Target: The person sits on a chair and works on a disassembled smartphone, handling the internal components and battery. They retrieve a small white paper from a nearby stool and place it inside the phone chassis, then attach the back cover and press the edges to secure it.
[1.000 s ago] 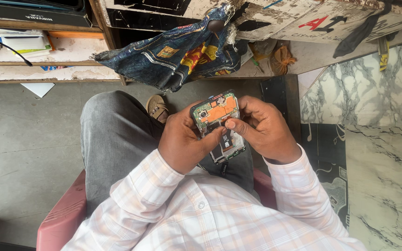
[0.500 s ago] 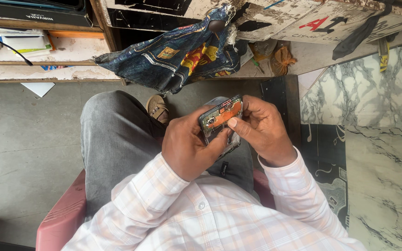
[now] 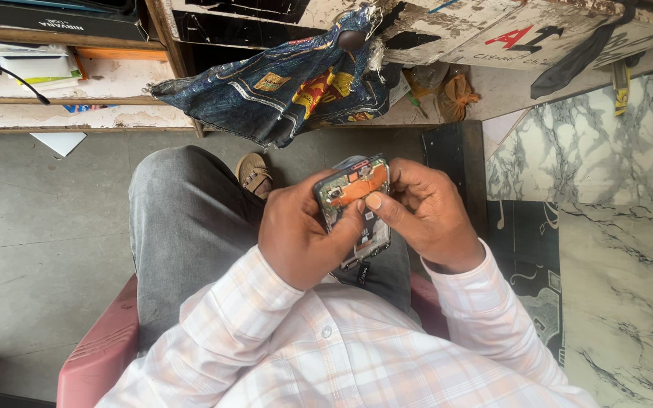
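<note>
Orange ribbon on the opened phone (image 3: 355, 204) now faces up again, where half a second ago the phone was tilted on edge. Left hand (image 3: 296, 234) grips it over the lap; right hand (image 3: 425, 215) pinches its side, thumb pressing the board, so the work looks resumed.

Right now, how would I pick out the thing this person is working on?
Start at the grey-trousered knee of the seated person; just right of it the left hand and right hand meet. Between them is an opened phone, back cover off, showing circuitry and an orange strip unlike anything nearby.
</note>
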